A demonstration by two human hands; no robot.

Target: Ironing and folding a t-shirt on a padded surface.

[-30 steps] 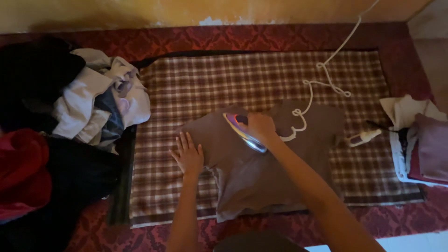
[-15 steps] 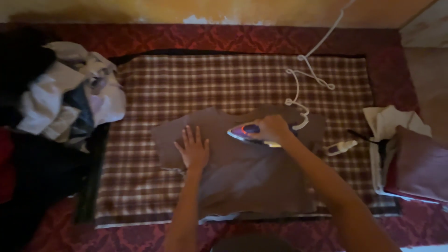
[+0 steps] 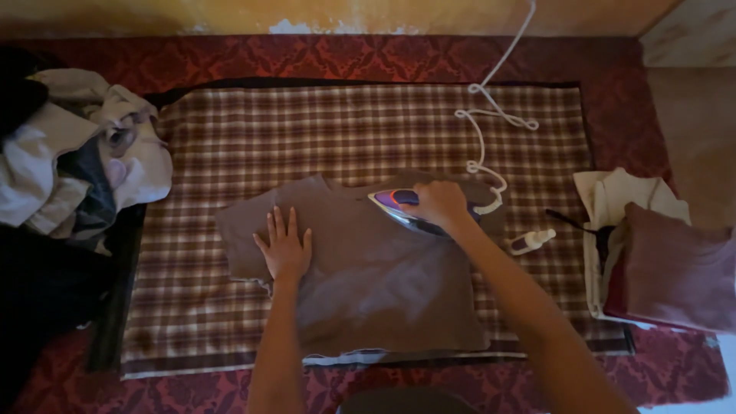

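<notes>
Gripping the handle of a purple-and-silver electric iron, the right hand is closing its fingers fully around it near the top edge of a brown T-shirt. The left hand is lying flat with fingers spread, pressing the shirt's left side down, close to its sleeve.

The shirt is lying spread out on a plaid ironing blanket, over a dark red patterned carpet, and its fabric is looking mostly smooth, with a pale hem showing along the bottom.

The white cord is looping and kinking right behind the iron, so it could probably snag or drag across the cloth. The spread fingers are resting near the iron's tip, which seems a burn risk. A small spray bottle is lying just beside the shirt and could be knocked.
</notes>
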